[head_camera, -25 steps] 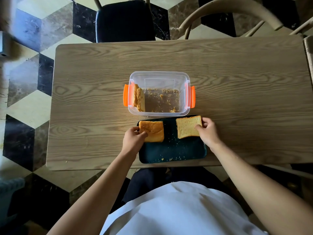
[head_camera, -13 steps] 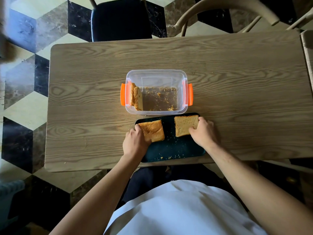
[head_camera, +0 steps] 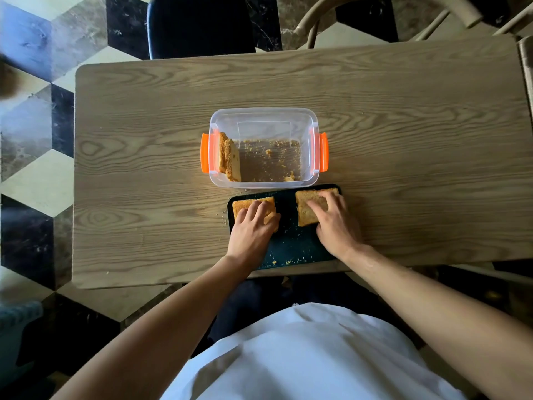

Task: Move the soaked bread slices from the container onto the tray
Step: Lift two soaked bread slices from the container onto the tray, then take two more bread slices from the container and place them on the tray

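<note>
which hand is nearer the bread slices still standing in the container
Left. The left hand lies on the tray's left slice, below the standing slices at the container's left wall. The right hand is further right.

I'm looking down into a home dining room: a wooden desk on a cube-patterned marble floor, with 2 chairs pulled up at its far side.
</note>
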Tool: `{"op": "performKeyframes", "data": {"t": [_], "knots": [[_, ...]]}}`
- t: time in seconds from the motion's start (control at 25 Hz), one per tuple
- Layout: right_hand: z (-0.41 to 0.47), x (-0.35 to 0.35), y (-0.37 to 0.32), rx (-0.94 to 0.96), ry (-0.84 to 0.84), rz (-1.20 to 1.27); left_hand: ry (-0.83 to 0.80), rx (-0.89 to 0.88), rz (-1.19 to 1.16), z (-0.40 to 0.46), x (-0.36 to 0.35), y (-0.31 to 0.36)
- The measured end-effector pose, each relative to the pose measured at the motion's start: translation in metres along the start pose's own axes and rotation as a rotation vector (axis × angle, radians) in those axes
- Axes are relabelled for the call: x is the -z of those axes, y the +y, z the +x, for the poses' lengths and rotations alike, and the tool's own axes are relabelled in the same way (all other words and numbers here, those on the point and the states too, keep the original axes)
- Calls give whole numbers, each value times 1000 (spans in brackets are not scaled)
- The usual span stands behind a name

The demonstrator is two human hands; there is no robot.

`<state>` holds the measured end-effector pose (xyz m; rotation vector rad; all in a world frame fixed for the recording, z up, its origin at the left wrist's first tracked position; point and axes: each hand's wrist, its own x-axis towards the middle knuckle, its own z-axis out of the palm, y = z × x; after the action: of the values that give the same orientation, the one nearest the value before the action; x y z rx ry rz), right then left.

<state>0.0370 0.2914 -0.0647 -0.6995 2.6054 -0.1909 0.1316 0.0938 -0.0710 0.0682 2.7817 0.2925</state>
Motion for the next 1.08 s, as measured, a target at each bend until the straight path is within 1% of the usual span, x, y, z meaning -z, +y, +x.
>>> {"op": "performKeyframes", "data": {"t": [0.2, 0.44, 0.52, 0.6, 0.68, 0.72, 0.8, 0.88, 0.92, 1.0, 1.08], "knots": [[5, 2, 4, -7, 38, 31, 37, 30, -36, 2, 4, -4], [5, 2, 5, 9, 29, 51, 14, 70, -58, 2, 7, 1], [1, 9, -2, 32, 39, 79, 37, 86, -79, 1, 12, 5], [-5, 20, -15, 147, 74, 173, 137, 58, -166, -2, 19, 9], [-4, 36, -35, 299, 134, 322, 316, 25, -297, -7, 32, 5], [2, 46, -47, 344, 167, 397, 398, 30, -360, -9, 41, 0], [24, 66, -70, 348, 237, 523, 513, 124, -466, -9, 63, -14], [56, 80, -91, 266, 251, 628, 581, 303, -586, 0, 87, -27], [73, 83, -101, 197, 211, 673, 587, 408, -670, 6, 97, -33], [107, 83, -118, 33, 72, 731, 542, 603, -848, 20, 111, -42], [134, 75, -132, -87, -68, 735, 478, 706, -964, 28, 118, -48]]}}
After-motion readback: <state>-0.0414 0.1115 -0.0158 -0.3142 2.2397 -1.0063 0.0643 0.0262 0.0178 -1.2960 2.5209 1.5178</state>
